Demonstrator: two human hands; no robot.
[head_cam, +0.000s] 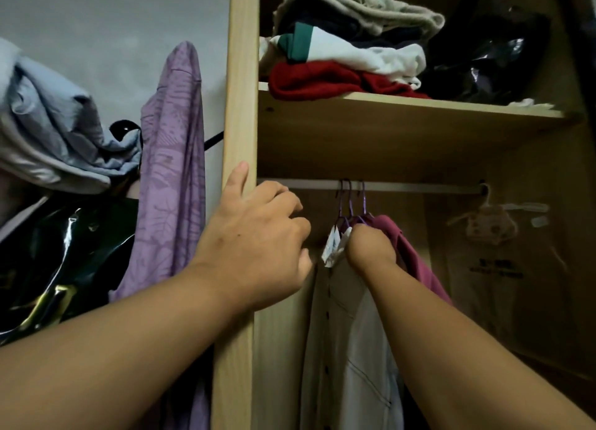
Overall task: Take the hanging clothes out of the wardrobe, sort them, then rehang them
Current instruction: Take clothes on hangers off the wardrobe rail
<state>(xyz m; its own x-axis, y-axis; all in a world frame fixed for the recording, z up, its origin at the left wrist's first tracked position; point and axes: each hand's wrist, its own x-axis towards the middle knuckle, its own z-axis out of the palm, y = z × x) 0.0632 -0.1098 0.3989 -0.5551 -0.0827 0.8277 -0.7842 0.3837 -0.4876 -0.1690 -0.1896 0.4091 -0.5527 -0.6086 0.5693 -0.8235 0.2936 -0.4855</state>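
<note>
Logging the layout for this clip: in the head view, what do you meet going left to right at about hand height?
Black shiny bag → purple patterned garment → wardrobe side panel → left hand → purple hangers on the rail → right hand gripping the hanging clothes → maroon garment → clear garment cover.

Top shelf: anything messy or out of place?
Yes. The stack of folded clothes on the shelf is loosely piled, and the red garment at its bottom sags over the shelf's front edge.
</note>
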